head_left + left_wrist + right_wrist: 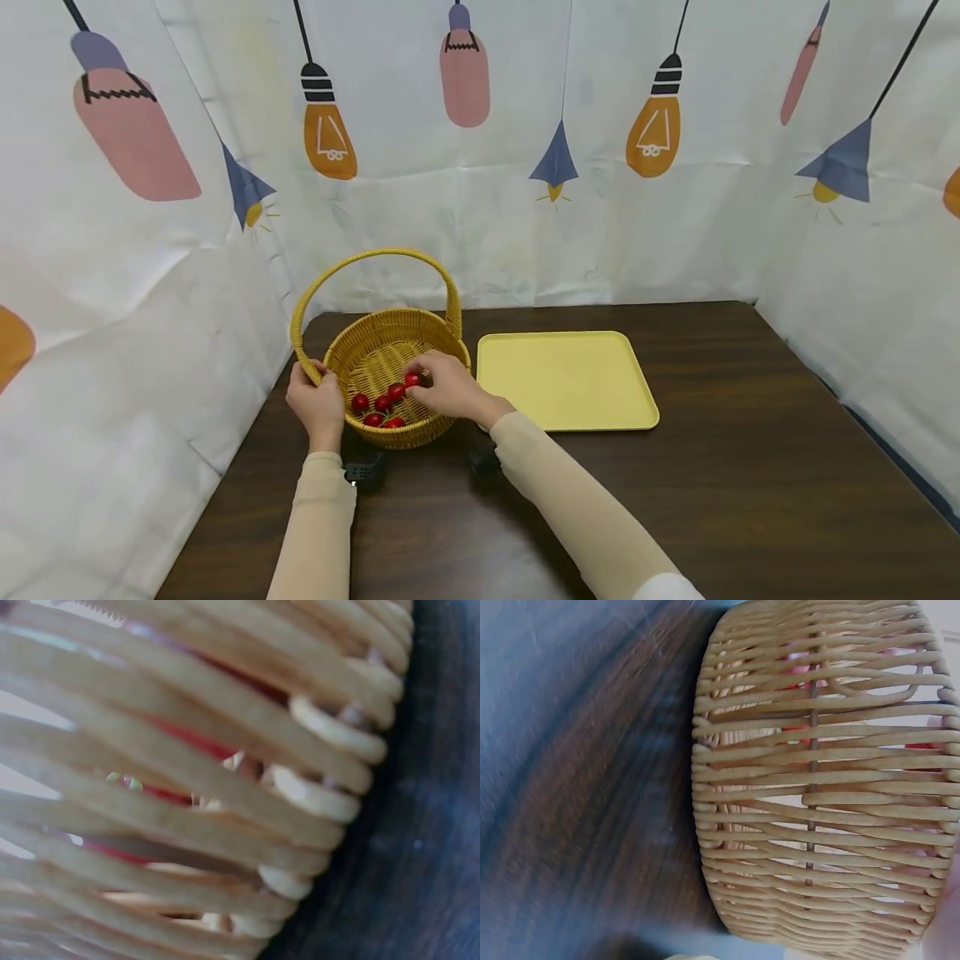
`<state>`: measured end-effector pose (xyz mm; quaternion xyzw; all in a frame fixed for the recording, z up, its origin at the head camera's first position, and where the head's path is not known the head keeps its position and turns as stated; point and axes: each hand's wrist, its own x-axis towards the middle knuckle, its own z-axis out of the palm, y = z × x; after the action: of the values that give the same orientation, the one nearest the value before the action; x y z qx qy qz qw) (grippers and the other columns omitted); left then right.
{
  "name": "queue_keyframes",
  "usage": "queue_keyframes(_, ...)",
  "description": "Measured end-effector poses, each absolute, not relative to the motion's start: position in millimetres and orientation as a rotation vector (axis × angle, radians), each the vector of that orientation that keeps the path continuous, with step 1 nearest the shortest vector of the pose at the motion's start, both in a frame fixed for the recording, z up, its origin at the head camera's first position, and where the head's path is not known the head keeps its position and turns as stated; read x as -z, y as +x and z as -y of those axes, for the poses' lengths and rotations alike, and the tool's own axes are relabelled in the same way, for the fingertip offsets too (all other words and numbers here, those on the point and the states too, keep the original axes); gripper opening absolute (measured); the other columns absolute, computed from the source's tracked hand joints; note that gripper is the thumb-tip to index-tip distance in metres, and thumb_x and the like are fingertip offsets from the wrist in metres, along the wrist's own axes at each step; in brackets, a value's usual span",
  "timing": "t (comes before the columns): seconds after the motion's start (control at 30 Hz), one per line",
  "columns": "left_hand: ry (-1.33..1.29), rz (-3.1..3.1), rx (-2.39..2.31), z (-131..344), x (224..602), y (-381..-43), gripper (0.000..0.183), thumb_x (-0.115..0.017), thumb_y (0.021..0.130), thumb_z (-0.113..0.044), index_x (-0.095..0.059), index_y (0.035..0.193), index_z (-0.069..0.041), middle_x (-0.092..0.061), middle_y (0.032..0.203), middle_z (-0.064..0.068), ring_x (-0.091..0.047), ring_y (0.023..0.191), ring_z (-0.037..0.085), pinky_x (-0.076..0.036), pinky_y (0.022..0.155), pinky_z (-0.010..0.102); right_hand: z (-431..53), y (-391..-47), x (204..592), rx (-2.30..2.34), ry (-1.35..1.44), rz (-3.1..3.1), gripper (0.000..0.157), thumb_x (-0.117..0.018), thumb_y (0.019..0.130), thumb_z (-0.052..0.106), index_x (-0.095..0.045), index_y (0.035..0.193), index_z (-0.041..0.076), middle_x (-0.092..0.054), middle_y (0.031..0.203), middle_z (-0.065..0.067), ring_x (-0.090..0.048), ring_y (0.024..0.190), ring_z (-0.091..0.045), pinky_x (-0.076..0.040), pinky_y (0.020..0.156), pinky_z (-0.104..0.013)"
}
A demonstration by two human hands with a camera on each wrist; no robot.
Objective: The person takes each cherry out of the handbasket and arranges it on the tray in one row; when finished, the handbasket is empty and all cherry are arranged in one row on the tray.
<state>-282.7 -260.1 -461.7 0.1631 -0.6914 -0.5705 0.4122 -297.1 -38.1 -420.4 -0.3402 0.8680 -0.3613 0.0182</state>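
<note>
A yellow woven basket with a tall arched handle stands on the table, holding several red cherries at its near side. My left hand grips the lower left end of the handle by the rim. Over the basket, my right hand reaches in from the right and pinches one cherry between thumb and fingers. The left wrist view is filled by the basket's woven side, with red showing through the gaps. The basket's wall also hides the right fingers in the right wrist view.
Right of the basket lies a yellow rectangular tray, close to its rim. Both stand on a dark wood table. A white curtain printed with lamps hangs behind and along the sides.
</note>
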Motion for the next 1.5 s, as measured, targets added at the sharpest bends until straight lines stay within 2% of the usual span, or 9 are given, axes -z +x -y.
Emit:
queue_keyframes(0.23,0.384,1.737,1.463,251.7,440.5,-267.5,0.005,-0.05,0.086,0.006,-0.054,0.089,0.004,-0.042,0.07,-0.001,-0.036,0.056,0.011,-0.03,0.053,0.025,28.1,-287.4,424.8,1.633,-1.046,-2.584,0.027,-0.066,0.093,0.021,-0.068,0.12,0.018,-0.065,0.112,0.004,-0.06,0.083,-0.006,-0.05,0.073,-0.022)
queue_keyframes(0.37,0.391,1.731,1.459,247.7,431.1,-258.8,0.006,-0.049,0.085,0.008,-0.052,0.087,0.004,-0.039,0.068,-0.001,-0.033,0.053,0.007,-0.029,0.052,0.025,22.9,-282.7,428.3,1.846,-1.015,-2.52,0.024,-0.065,0.093,0.018,-0.07,0.117,0.018,-0.066,0.111,0.002,-0.063,0.081,-0.012,-0.051,0.069,-0.024)
queue_keyframes(0.5,0.396,1.739,1.458,248.0,430.9,-256.5,0.007,-0.049,0.084,0.008,-0.052,0.088,0.004,-0.039,0.067,-0.001,-0.031,0.051,0.004,-0.029,0.051,0.025,11.9,-280.6,428.4,1.941,-0.947,-2.509,0.028,-0.068,0.09,0.012,-0.068,0.118,0.015,-0.064,0.11,-0.003,-0.065,0.082,-0.02,-0.052,0.069,-0.027)
queue_keyframes(0.63,0.391,1.737,1.454,249.1,432.9,-256.7,0.006,-0.05,0.084,0.008,-0.052,0.088,0.003,-0.04,0.068,0.0,-0.032,0.052,0.003,-0.03,0.051,0.025,-4.4,-283.3,432.0,1.982,-0.89,-2.526,0.035,-0.07,0.088,0.006,-0.065,0.122,0.01,-0.063,0.115,-0.008,-0.066,0.084,-0.023,-0.054,0.07,-0.03)
queue_keyframes(0.87,0.38,1.754,1.454,246.4,434.2,-257.9,0.006,-0.05,0.085,0.007,-0.052,0.09,0.006,-0.04,0.068,-0.001,-0.031,0.051,0.004,-0.029,0.051,0.024,-30.5,-294.4,450.6,2.094,-0.664,-2.621,0.038,-0.069,0.087,0.0,-0.064,0.123,0.007,-0.063,0.117,-0.007,-0.067,0.082,-0.017,-0.055,0.069,-0.025)
queue_keyframes(1.13,0.39,1.751,1.46,256.6,453.6,-270.8,0.007,-0.049,0.085,0.008,-0.053,0.091,0.005,-0.04,0.067,0.0,-0.032,0.05,0.008,-0.028,0.05,0.026,-47.9,-305.4,463.6,2.03,-0.451,-2.764,0.041,-0.067,0.084,-0.005,-0.063,0.125,0.002,-0.061,0.118,-0.014,-0.067,0.074,-0.021,-0.054,0.063,-0.026)
queue_keyframes(1.27,0.382,1.755,1.437,260.3,461.6,-278.1,0.007,-0.05,0.086,0.006,-0.052,0.09,0.001,-0.039,0.066,0.001,-0.032,0.051,0.011,-0.027,0.049,0.026,-53.6,-307.9,469.5,1.935,-0.348,-2.746,0.04,-0.068,0.086,0.0,-0.062,0.126,0.001,-0.062,0.115,-0.016,-0.067,0.073,-0.019,-0.053,0.061,-0.026)
queue_keyframes(1.33,0.379,1.754,1.425,259.4,462.3,-279.4,0.007,-0.051,0.085,0.005,-0.052,0.09,-0.001,-0.039,0.066,0.002,-0.032,0.051,0.012,-0.027,0.05,0.026,-55.8,-307.9,472.6,1.871,-0.332,-2.74,0.039,-0.07,0.086,0.005,-0.063,0.125,0.002,-0.064,0.113,-0.016,-0.067,0.075,-0.019,-0.053,0.063,-0.029)
queue_keyframes(1.5,0.371,1.756,1.446,246.5,442.6,-265.3,0.008,-0.05,0.084,0.007,-0.052,0.089,0.001,-0.038,0.066,0.001,-0.029,0.049,0.005,-0.027,0.049,0.025,-56.2,-308.0,481.9,1.729,-0.352,-2.751,0.035,-0.074,0.085,0.012,-0.067,0.119,0.006,-0.068,0.11,-0.012,-0.067,0.083,-0.021,-0.054,0.072,-0.033)
